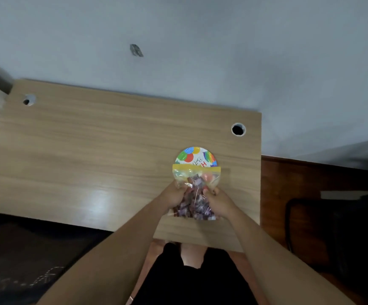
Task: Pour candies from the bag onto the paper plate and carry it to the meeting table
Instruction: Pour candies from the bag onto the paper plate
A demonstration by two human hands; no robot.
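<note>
Candy bag (195,190) gripped by left hand (174,194) and right hand (219,202) — fingers clamped on plastic, long axis 6-to-12, yellow zip end overlapping paper plate (195,156) at 12 — hands equally near.

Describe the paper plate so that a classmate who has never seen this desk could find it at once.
Start at the wooden desk and find the round cable hole near its far right corner. Just in front of it lies the paper plate, partly covered by the candy bag. It alone is round, with bright balloons printed on it.
</note>
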